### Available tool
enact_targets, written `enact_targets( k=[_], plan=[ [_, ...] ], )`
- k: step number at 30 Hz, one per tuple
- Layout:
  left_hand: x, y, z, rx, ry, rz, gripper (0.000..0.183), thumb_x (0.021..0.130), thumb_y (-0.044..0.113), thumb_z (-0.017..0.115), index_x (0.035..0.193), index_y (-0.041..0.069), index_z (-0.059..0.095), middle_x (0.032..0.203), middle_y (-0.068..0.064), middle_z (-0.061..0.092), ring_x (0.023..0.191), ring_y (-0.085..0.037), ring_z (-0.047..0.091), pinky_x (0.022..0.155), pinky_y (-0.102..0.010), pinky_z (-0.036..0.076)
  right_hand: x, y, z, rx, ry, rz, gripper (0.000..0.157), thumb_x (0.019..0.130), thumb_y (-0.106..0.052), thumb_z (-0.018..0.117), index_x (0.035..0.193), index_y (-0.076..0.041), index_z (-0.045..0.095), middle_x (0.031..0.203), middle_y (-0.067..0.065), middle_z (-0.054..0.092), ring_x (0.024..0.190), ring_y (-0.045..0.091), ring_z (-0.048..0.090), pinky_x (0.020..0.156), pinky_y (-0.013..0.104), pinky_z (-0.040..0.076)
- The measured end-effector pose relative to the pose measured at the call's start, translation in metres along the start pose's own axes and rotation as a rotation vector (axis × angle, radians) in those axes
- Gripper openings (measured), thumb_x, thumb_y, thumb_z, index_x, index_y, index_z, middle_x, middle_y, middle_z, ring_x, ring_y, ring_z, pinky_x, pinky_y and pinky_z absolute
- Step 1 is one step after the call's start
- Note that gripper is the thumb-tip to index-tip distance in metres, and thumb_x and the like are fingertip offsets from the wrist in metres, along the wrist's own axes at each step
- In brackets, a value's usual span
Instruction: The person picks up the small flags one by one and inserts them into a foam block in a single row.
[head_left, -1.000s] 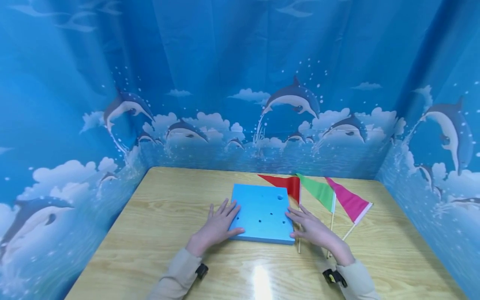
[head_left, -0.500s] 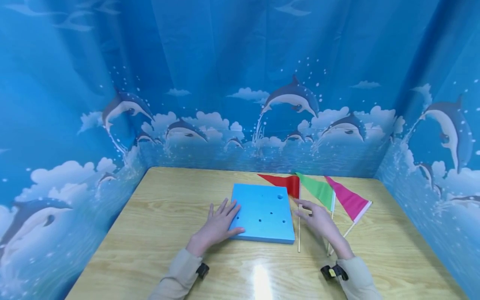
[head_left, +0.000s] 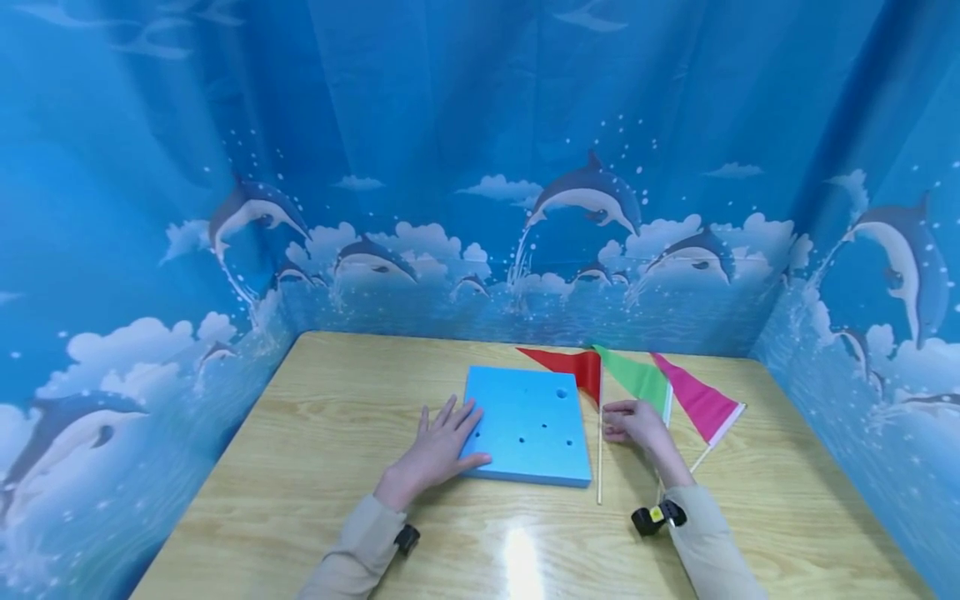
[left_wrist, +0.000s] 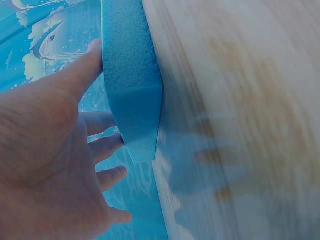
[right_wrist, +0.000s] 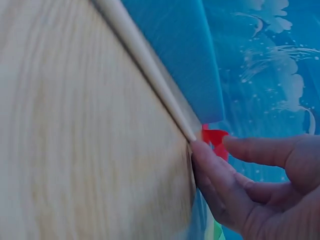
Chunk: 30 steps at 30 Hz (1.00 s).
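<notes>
Behind and along both sides, blue dolphin-print curtain (head_left: pixel 420 100). Below, pale wooden table (head_left: pixel 300 425). On it, flat blue block (head_left: pixel 517 408), with red flag (head_left: pixel 585 371) lying just to its right, then green flag (head_left: pixel 637 379) and pink flag (head_left: pixel 701 400), fanned out. On the block's left edge, left hand (head_left: pixel 435 454) with fingers spread, gripping nothing. At the red flag's thin stick (head_left: pixel 599 475), fingertips of right hand (head_left: pixel 636 423), thumb apart, unpinched. In the block's top, small dark holes (head_left: pixel 561 394).

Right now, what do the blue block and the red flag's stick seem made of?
Block: probably foam, matte, since its side looks finely pitted. Stick: likely wood or bamboo, smooth, judging by its pale tan colour; no grain shows.
</notes>
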<state>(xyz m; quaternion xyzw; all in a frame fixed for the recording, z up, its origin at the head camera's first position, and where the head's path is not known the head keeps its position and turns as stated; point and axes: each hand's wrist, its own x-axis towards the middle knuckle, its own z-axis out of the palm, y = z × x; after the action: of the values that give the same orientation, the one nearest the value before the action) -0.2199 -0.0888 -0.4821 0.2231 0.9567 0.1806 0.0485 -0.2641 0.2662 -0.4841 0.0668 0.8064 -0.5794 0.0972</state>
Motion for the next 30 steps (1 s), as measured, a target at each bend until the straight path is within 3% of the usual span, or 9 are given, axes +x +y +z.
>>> enact_targets(
  k=[5,13,18,24,30],
  plan=[
    [0.0,-0.001,0.0,-0.014,0.004,0.006,0.081,0.097,0.056,0.06,0.158,0.01,0.034,0.166,-0.014,0.026,0.154,-0.042,0.013,0.117,-0.072,0.005,0.006,0.0,0.004,-0.05,-0.006,0.018,0.041,0.092,0.003,0.067,0.125,0.023,0.052,0.088,0.018,0.071,0.066,0.014,0.069,0.067,0.032,0.062],
    [0.0,-0.001,0.0,-0.026,0.007,0.021,0.08,0.097,0.054,0.06,0.158,0.01,0.034,0.166,-0.014,0.026,0.154,-0.041,0.011,0.117,-0.072,0.005,0.012,-0.005,0.008,-0.326,0.038,0.082,0.032,0.086,0.001,0.074,0.112,0.013,0.059,0.092,0.019,0.069,0.06,0.012,0.067,0.061,0.028,0.06],
    [0.0,-0.001,-0.001,-0.03,0.004,0.022,0.08,0.098,0.054,0.06,0.159,0.01,0.034,0.166,-0.013,0.026,0.155,-0.041,0.01,0.117,-0.072,0.005,0.011,-0.009,0.007,-0.467,0.039,0.071,0.022,0.086,-0.002,0.074,0.103,0.009,0.065,0.085,0.015,0.066,0.057,0.012,0.065,0.058,0.027,0.059],
    [0.0,-0.002,0.0,-0.03,0.003,0.023,0.08,0.098,0.054,0.06,0.159,0.01,0.033,0.166,-0.013,0.026,0.154,-0.041,0.01,0.117,-0.072,0.005,0.012,-0.008,0.008,-0.516,0.041,0.041,0.015,0.085,-0.002,0.071,0.096,0.007,0.069,0.076,0.012,0.067,0.053,0.011,0.064,0.054,0.026,0.058],
    [0.0,-0.003,0.001,-0.035,0.0,0.029,0.08,0.098,0.054,0.059,0.159,0.01,0.033,0.166,-0.013,0.025,0.154,-0.041,0.01,0.118,-0.072,0.005,0.005,-0.009,0.005,-0.541,0.054,0.019,0.017,0.086,-0.004,0.072,0.098,0.008,0.068,0.081,0.014,0.067,0.056,0.013,0.063,0.056,0.028,0.058]
  ],
)
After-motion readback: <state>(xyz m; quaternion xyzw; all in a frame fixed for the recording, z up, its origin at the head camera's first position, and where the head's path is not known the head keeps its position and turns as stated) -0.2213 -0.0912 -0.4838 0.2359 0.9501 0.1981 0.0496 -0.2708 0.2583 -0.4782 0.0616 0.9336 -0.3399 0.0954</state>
